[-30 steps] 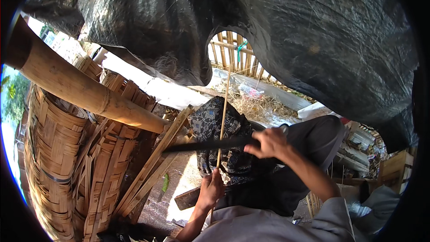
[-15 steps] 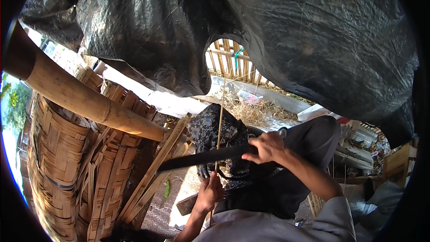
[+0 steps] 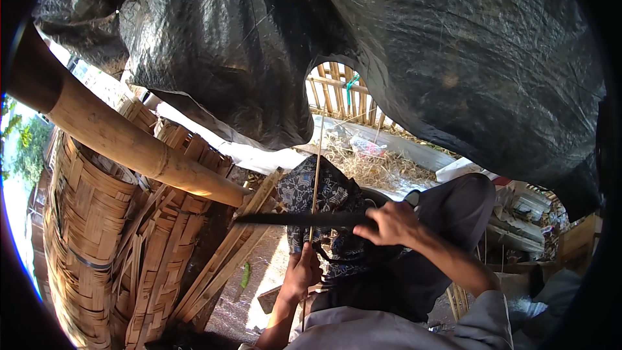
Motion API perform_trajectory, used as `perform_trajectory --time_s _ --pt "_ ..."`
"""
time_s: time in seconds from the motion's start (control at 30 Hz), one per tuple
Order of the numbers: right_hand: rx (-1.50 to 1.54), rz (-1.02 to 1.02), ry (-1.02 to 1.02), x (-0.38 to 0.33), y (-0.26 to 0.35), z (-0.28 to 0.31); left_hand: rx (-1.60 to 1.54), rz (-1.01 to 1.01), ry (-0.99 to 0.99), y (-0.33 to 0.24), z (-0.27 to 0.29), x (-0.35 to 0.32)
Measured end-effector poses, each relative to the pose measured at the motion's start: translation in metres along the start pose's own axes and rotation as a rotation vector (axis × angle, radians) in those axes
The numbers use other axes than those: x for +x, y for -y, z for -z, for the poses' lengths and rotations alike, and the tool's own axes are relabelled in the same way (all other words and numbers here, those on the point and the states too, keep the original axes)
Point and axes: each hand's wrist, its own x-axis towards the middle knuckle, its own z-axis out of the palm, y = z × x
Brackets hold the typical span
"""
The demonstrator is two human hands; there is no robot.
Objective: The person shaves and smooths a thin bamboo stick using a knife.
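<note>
A long dark machete lies nearly level across a thin bamboo strip. My right hand is closed round the machete's handle end, which the fingers hide. Below the blade, my left hand pinches the strip, its thumb pointing up along it. The strip runs upright from near my shirt, past the blade, towards the straw beyond. Behind it, a black cloth with a pale pattern is draped over my leg. The blade appears to touch the strip, but the exact contact is hard to see.
Woven bamboo baskets or panels stand at left, beside split bamboo slats. A thick bamboo pole slants above them. Black plastic sheeting hangs overhead. Straw and a bamboo fence lie beyond.
The machete has swung from a slant to nearly level, its tip rising. My right hand has shifted slightly right and turned. My left hand still holds the strip in about the same place.
</note>
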Motion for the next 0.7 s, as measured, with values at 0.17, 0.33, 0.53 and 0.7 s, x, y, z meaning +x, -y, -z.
perform_trajectory --time_s 0.17,0.33,0.53,0.7 --pt "-0.117 0.211 -0.124 -0.003 -0.001 -0.02 -0.007 0.059 -0.04 -0.002 -0.015 -0.013" --pt "-0.147 0.215 -0.181 0.013 -0.005 -0.007 0.163 -0.07 -0.091 -0.013 -0.028 -0.016" --pt "-0.204 0.149 -0.213 0.027 -0.01 0.008 0.168 -0.156 -0.084 -0.031 -0.04 -0.007" --pt "-0.219 0.042 -0.374 0.039 -0.024 0.011 0.283 -0.168 -0.145 -0.03 -0.027 -0.018"
